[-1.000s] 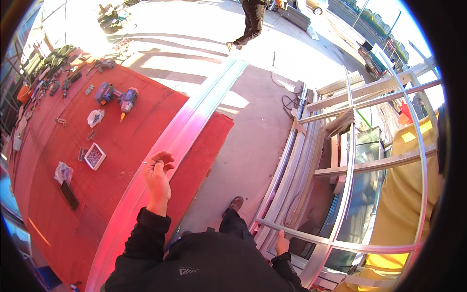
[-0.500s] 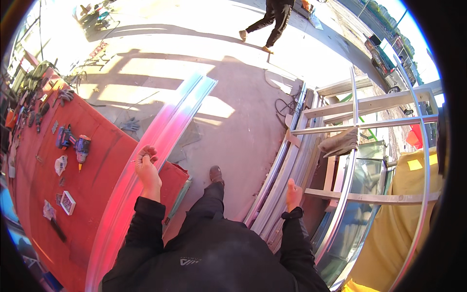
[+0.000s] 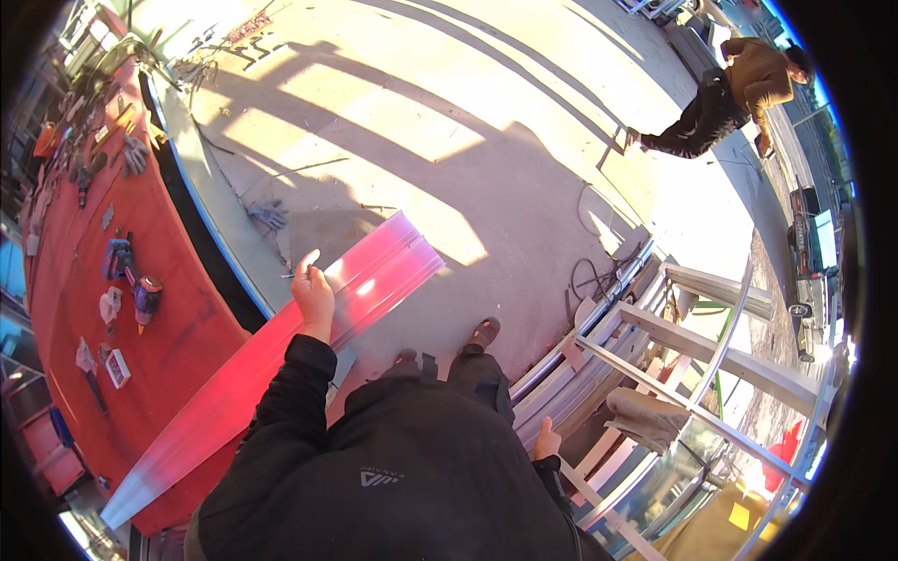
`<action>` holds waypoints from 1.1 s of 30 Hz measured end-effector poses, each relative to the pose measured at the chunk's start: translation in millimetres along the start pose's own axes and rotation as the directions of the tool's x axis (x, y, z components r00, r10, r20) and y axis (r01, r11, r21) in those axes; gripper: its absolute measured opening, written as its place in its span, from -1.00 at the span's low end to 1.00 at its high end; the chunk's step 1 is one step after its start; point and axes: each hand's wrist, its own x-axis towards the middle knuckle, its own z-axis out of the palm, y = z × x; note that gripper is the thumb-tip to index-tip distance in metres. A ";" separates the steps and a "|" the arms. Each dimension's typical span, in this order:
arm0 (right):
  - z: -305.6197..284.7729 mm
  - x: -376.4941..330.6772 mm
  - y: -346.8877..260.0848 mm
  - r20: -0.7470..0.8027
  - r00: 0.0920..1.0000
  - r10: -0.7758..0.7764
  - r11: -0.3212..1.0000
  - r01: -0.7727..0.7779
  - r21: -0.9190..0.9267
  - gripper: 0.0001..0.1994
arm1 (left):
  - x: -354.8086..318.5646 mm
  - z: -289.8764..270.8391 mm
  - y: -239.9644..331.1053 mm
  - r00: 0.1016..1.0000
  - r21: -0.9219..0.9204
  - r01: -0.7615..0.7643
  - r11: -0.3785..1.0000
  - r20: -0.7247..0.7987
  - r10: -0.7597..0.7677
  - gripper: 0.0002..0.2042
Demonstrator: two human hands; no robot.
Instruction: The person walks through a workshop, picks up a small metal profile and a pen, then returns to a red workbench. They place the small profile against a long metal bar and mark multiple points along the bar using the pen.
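The left hand (image 3: 315, 294) pinches a small thin piece (image 3: 287, 276) by a long metal profile (image 3: 234, 397), which juts past the right edge of the red worktop (image 3: 192, 280); the right hand's (image 3: 545, 440) grip cannot be told. Profile handling, seemingly; next calls for steadiness.

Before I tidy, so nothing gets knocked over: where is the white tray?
In the head view, the white tray lies at left on the red table, just right of a black strip and pictured below the power drills.
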 end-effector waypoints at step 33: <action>-9.9 393.7 -979.9 0.590 0.356 -0.725 0.302 0.934 -0.192 -0.29 | 24.5 123.6 34.6 0.731 0.569 0.618 0.543 -0.669 -0.131 -0.67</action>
